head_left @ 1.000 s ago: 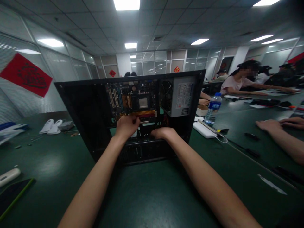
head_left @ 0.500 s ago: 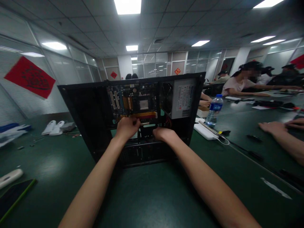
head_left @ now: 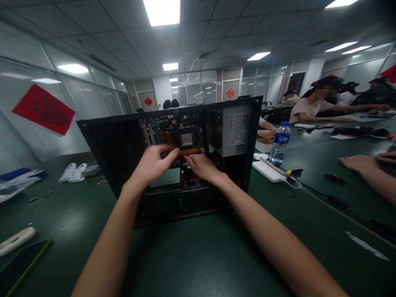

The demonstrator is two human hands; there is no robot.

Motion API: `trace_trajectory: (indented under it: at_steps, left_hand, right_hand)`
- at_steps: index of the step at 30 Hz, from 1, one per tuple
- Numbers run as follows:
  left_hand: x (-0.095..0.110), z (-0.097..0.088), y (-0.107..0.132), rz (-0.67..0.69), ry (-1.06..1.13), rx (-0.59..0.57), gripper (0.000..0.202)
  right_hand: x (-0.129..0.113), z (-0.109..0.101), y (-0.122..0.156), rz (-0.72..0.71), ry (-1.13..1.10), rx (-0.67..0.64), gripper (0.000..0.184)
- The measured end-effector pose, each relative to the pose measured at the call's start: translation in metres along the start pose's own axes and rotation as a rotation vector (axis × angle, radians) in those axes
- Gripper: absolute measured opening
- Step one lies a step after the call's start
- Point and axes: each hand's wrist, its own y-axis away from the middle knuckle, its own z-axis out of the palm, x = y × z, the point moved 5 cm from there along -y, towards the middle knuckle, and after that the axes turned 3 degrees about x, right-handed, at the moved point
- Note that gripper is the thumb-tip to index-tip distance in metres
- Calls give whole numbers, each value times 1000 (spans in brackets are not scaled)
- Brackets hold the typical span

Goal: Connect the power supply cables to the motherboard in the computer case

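A black open computer case (head_left: 107, 140) stands on its edge on the green table, its inside facing me. The motherboard (head_left: 173, 123) is fixed in the upper middle, with orange and yellow memory slots (head_left: 196, 152) along its lower side. To the right of it sits a grey power supply (head_left: 237, 132) with a fan. My left hand (head_left: 151, 165) reaches to the left end of the slots, thumb and fingers apart. Close beside it, my right hand (head_left: 202, 167) has its fingers curled together at the board's lower edge; what they hold, if anything, is hidden. Red and black cables (head_left: 190, 180) show below.
A water bottle (head_left: 280, 142), a white device (head_left: 267, 171) and dark cables (head_left: 337, 201) lie to the right, near another person's hand (head_left: 359, 163). White objects (head_left: 72, 172), a white handheld item (head_left: 18, 240) and a green-edged dark mat (head_left: 23, 264) are at left.
My right hand has moved left and up, from the lower frame to the memory slots. My left hand has shifted slightly left and up, its fingers extending. Red cables now show below.
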Motion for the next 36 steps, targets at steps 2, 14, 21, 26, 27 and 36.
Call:
trace_trajectory:
  at_steps: [2, 14, 21, 26, 27, 36]
  left_hand:
    - [9, -5, 3, 36, 1, -37, 44]
    - [28, -22, 39, 87, -217, -650, 38]
    - [59, -31, 44, 137, -167, -572, 21]
    - [66, -37, 37, 190, -142, -312, 27]
    - [66, -39, 36, 191, -125, -244, 28]
    - [72, -43, 32, 123, -52, 268, 34]
  right_hand:
    - [-3, -8, -3, 1, -57, 101, 45]
    - [-17, -40, -4, -94, -525, 286, 46]
    - [-40, -57, 10, -206, -359, 106, 36]
    - [-74, -97, 38, -309, -554, -59, 37]
    - [-80, -105, 44, -310, -634, -90, 39]
    - [-81, -92, 54, -108, -1192, -499, 37]
